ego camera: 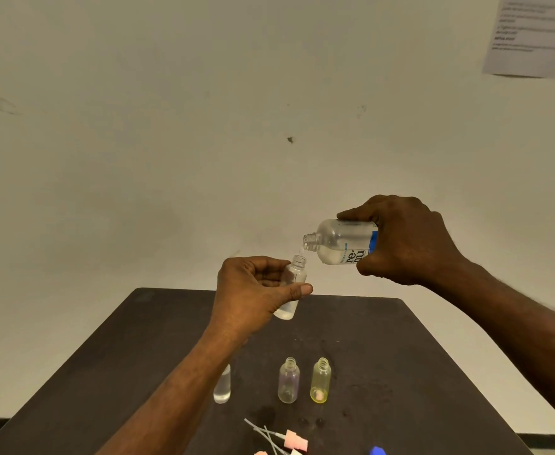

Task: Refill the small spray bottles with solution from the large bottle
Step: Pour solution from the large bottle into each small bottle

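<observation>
My right hand (pixel 407 244) grips the large clear bottle (pixel 338 241) with a blue label, tipped on its side, neck pointing left. A thin stream runs from its mouth into a small clear bottle (pixel 294 284) held tilted in my left hand (pixel 253 290), above the table's far edge. That small bottle holds some liquid at its bottom. On the dark table (pixel 400 356) stand three more uncapped small bottles: a clear one (pixel 222 387) partly behind my left forearm, a purple-tinted one (pixel 288 380) and a yellow one (pixel 320 380).
Pink spray heads with thin tubes (pixel 289 440) lie at the table's near edge, beside a blue cap (pixel 377 450). A plain wall stands behind the table, with a printed sheet (pixel 532 34) at the top right.
</observation>
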